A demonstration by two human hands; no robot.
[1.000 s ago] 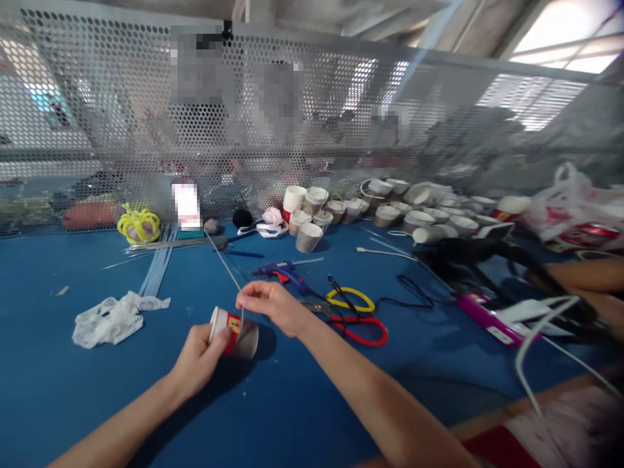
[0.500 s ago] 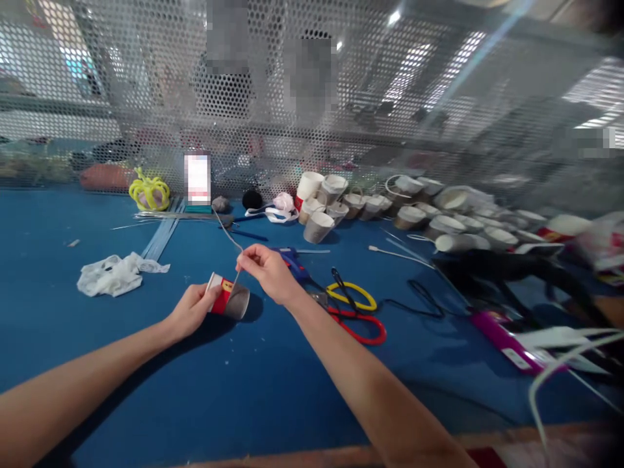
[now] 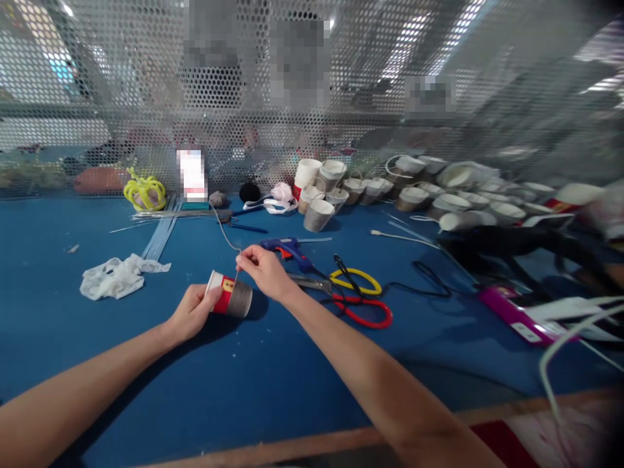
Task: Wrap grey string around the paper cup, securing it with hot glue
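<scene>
Keep your left hand (image 3: 192, 312) wrapped firmly round the cup (image 3: 229, 294), which lies on its side just above the blue table (image 3: 273, 383) with its open mouth turned toward 3 o'clock; a steady cup looks like the key to this step, so I would brace that wrist against the table rather than let it float. Your right hand (image 3: 266, 272) is closed to a pinch, thumb and forefinger tips together on the thin pale wire (image 3: 221, 231), right at the cup's upper edge. Hold the pinch close to the cup, as you do now, since a long free length would likely bend or wander. Whether the wire's tip is already through the cup wall I cannot tell; the fingers hide it. The cup sits between your hands: at 2 o'clock from the left hand, touching its fingers, and at 8 o'clock from the right, just beside its fingertips. From the pinch the wire trails off toward 11 o'clock across the table, so mind that it does not snag. The glue gun (image 3: 287, 248) lies just beyond your right hand at 1 o'clock, and the scissors (image 3: 358, 302) lie near at 3 o'clock. The crumpled white plastic (image 3: 114, 276) lies well apart at 10 o'clock from your left hand.
</scene>
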